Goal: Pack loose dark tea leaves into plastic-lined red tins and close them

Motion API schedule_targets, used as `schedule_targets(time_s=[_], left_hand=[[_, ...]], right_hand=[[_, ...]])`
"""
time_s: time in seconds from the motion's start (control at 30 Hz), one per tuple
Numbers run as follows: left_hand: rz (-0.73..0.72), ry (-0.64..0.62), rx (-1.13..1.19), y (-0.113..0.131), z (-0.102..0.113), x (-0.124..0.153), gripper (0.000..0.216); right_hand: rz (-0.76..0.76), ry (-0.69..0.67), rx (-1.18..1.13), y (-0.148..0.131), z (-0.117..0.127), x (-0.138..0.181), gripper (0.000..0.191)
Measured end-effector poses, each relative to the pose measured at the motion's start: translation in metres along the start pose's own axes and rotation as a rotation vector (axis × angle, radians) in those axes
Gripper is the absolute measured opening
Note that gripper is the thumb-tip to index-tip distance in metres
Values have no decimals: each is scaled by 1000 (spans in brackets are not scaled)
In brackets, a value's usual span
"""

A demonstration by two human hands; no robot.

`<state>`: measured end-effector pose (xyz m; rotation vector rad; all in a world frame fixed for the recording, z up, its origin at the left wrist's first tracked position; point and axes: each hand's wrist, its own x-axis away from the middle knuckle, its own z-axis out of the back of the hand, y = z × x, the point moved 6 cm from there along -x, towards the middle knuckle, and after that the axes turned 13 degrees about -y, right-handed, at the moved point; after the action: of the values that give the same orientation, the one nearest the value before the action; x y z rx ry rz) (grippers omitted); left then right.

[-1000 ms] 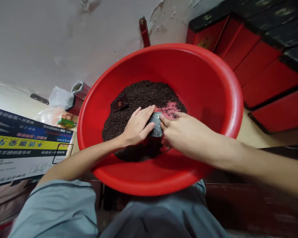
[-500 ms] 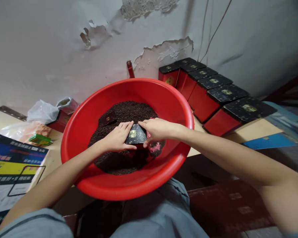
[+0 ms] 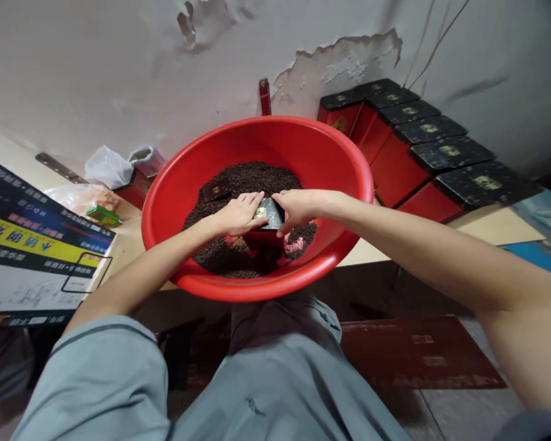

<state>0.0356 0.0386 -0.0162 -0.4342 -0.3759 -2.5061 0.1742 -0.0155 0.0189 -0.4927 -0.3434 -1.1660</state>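
A large red plastic basin [image 3: 340, 153] holds a heap of dark loose tea leaves [image 3: 252, 177]. In its middle stands a small red tin with a black lid [image 3: 270, 214] bearing a gold mark. My left hand [image 3: 236, 214] and my right hand [image 3: 298, 208] both press on that lid from either side, fingers curled over its edges. Another dark lid [image 3: 215, 190] lies on the leaves just behind my left hand.
A row of red tins with black lids [image 3: 422, 147] lines the wall at the right. At the left lie a printed cardboard box [image 3: 32, 245], a white plastic bag [image 3: 105, 166] and a small green packet [image 3: 101, 214]. My grey-trousered knees [image 3: 239, 380] are below the basin.
The camera has pulled back and tilted up, so the basin looks smaller. Both hands stay on the black lid, which has turned flatter over the tin.
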Motion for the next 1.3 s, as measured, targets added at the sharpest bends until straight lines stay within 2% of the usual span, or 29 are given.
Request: schedule_targets(time_s=[0.07,0.17,0.23,0.33,0.57,0.63,0.73,0.83,0.9,1.0,1.07,1.13,1.23,1.3], left_hand=[[-6,-28,47,-2,2,0,101],[-41,19,154,-17,17,9,113],[-40,50,171,-29,27,20,110],[-13,-20,144,-37,29,33,103],[46,-145,17,-22,31,30,102],[58,-186,-47,-18,34,27,103],[56,-212,-57,-17,34,26,102],[-11,-162,39,-23,30,27,98],[-26,-138,96,-30,25,28,92],[88,-109,135,-45,24,28,89],[177,-67,154,-52,29,30,90],[228,2,197,-54,38,34,85],[335,182,285,-56,54,46,80],[407,315,332,-57,63,56,79]], right_hand=[[12,1,20,-1,-2,0,99],[97,73,-21,1,-3,0,111],[152,140,-70,2,-1,1,102],[152,193,-62,2,-1,5,75],[40,92,200,-20,7,9,47],[30,55,260,-24,11,6,51],[80,5,262,-33,9,-5,86],[92,61,198,-41,-3,-23,119],[73,156,194,-45,-12,-33,123],[70,216,228,-47,-18,-39,122],[75,234,215,-44,-8,-36,127],[95,309,178,-40,13,-30,129],[120,462,141,-39,40,-28,117],[111,426,146,-43,37,-39,108]])
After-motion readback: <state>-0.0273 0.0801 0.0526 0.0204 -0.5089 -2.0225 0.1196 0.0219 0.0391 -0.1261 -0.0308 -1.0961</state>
